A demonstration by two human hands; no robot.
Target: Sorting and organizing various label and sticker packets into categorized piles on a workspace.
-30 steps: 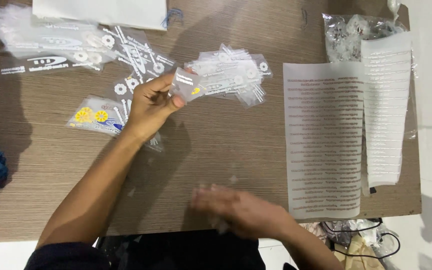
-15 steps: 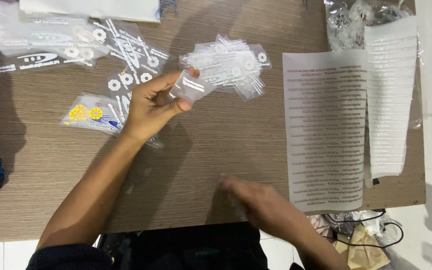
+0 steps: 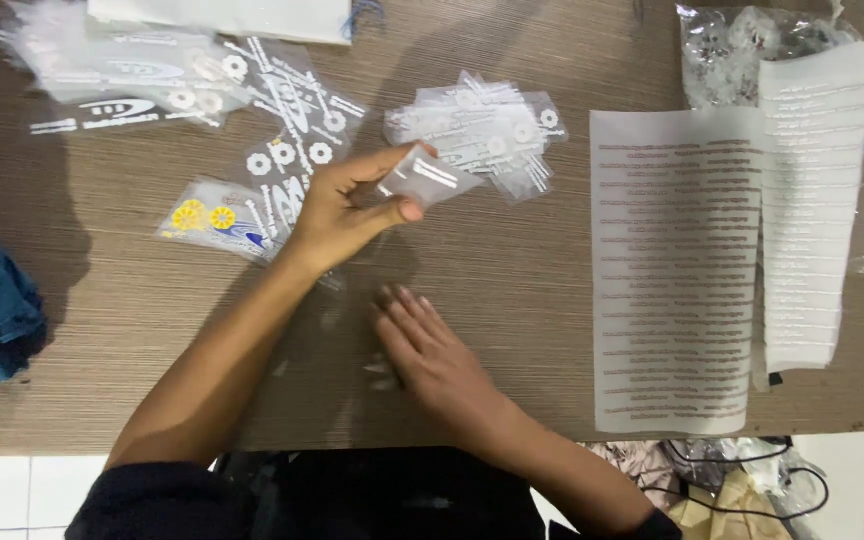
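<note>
— Where's the little clear packet (image 3: 428, 178)?

— Pinched in the left hand (image 3: 337, 210), thumb under, fingers over, sticking out up and to the right of the palm, toward the heap of packets (image 3: 479, 130) just beyond.

— And the right hand (image 3: 430, 352)?

— Flat on the table (image 3: 512, 270), fingers spread, holding nothing, below the left.

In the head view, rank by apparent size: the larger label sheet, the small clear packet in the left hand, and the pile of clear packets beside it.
1. Larger label sheet
2. Pile of clear packets
3. Small clear packet, raised slightly nearer the camera, yet plainly smallest.
</note>
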